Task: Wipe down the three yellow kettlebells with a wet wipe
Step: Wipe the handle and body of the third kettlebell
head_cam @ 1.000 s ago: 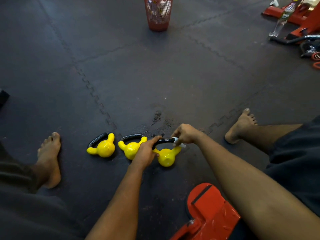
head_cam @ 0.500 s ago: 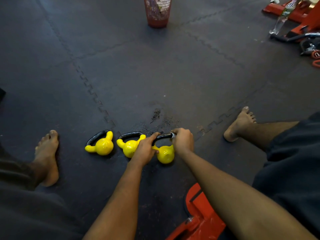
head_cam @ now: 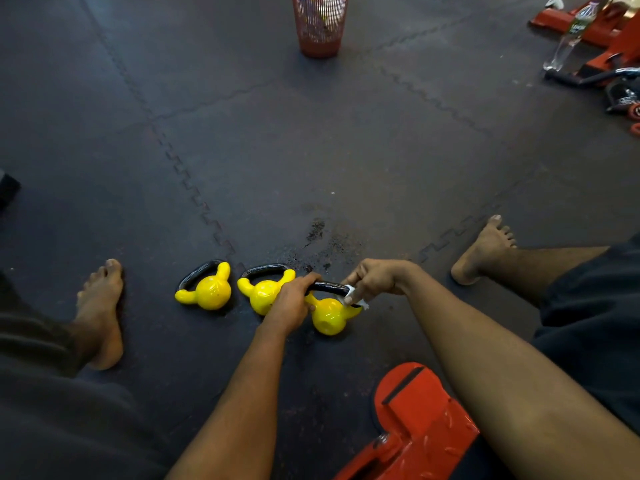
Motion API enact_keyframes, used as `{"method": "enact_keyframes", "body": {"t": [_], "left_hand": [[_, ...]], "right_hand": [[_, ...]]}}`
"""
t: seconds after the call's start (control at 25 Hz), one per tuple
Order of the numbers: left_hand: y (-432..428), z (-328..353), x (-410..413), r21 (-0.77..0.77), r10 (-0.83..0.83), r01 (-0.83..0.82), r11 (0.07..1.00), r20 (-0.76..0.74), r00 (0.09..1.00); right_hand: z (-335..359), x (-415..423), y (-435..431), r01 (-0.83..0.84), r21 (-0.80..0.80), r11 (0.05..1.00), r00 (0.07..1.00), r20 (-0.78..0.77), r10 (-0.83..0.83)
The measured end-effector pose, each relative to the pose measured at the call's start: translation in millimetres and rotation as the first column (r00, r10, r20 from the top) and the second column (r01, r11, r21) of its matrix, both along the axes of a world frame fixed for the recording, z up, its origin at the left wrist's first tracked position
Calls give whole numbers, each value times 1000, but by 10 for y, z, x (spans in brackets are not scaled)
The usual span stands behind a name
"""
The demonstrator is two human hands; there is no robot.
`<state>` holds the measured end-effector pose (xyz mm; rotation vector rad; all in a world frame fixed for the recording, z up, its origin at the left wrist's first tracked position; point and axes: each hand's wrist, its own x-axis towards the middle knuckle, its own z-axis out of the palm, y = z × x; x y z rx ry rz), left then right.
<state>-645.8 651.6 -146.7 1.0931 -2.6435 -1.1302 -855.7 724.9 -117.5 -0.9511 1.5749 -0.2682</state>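
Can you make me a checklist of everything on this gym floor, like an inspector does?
Surface: dark rubber puzzle-mat floor, with a dark speckled stain beyond the kettlebells.
Job's things: three yellow kettlebells with black handles in a row: left kettlebell, middle kettlebell, right kettlebell; white wet wipe at the right one's handle end.
Clutter: red mesh bin, clear plastic bottle, red metal frame close to the person.
Hands: left hand grips the right kettlebell's handle; right hand pinches the wipe.
Cables: nothing seen.
Surroundings: red gym equipment far right; bare left foot and bare right foot on the floor.
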Motion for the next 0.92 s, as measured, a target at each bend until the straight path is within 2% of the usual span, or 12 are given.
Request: {"method": "enact_keyframes", "body": {"t": [0.12,0.24,0.32,0.4,0.48,0.56,0.64,0.76,0.92], "left_hand": [[-23,-22,-8,10,26,-26,1000,27,999],[-35,-58,-9,25,71,-73,997,64,995],[-25,-68,-17,32,98,-101,994,65,993],[-21,-78,-36,31,106,-108,994,57,993],[-13,-83,-51,24,101,-102,994,44,994],[12,-75,-52,40,111,-112,993,19,994],[45,-83,-35,60,129,-128,990,-6,992],[66,-122,27,58,166,-164,985,-35,985],[73,-163,84,69,213,-209,975,-58,975]], "right_hand": [[-3,40,38,124,-109,986,989,-64,-131],[-42,191,26,292,-277,915,911,-211,-355],[-176,376,1,348,-417,840,796,-341,-499],[-336,614,25,409,-519,751,623,-442,-645],[-401,807,60,461,-561,687,468,-504,-726],[-439,864,52,490,-566,663,393,-535,-748],[-434,835,19,543,-564,621,353,-518,-779],[-381,815,-4,680,-550,485,333,-357,-873],[-238,840,27,722,-607,333,243,-228,-943]]}}
